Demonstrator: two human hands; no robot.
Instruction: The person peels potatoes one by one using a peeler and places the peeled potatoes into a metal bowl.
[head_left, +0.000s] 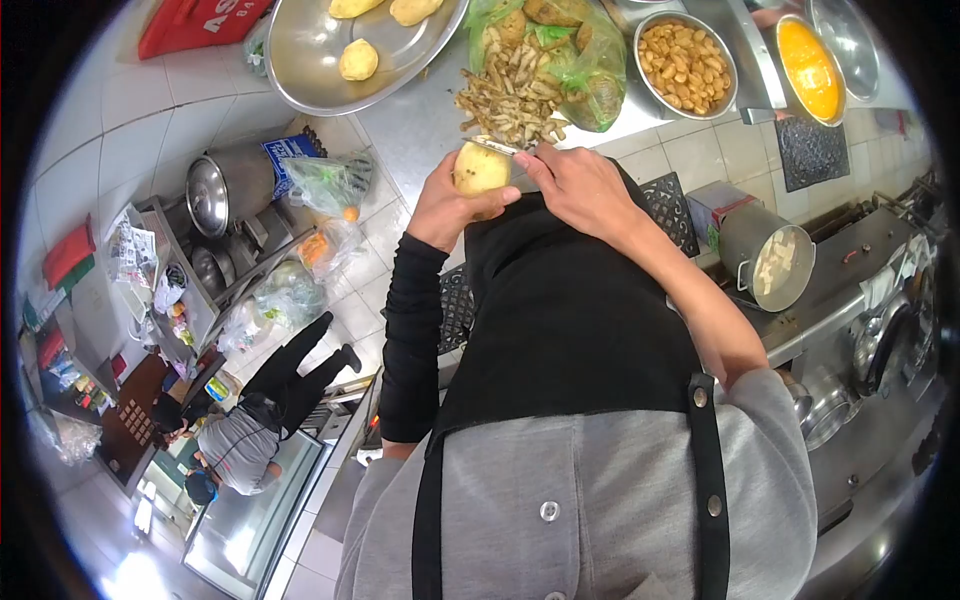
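My left hand [452, 205] is wrapped round a peeled, pale yellow potato [482, 172] with a few dark spots on its side. In my right hand [585, 185] is a peeler [494, 146], its metal end lying against the top of the potato. Just beyond both hands, a heap of brown potato peelings [510, 95] lies on the steel table [400, 145]. Behind the heap, a green plastic bag [597, 85] holds unpeeled potatoes. Several peeled potatoes [358, 60] rest in a wide metal bowl [285, 85] at the upper left.
A bowl of brown nuts or beans [685, 68] and a bowl of orange liquid [810, 70] stand at upper right. A pot with pale pieces [780, 265] sits at right by the stove. Another person [240, 440] is at lower left, near bagged produce [285, 295].
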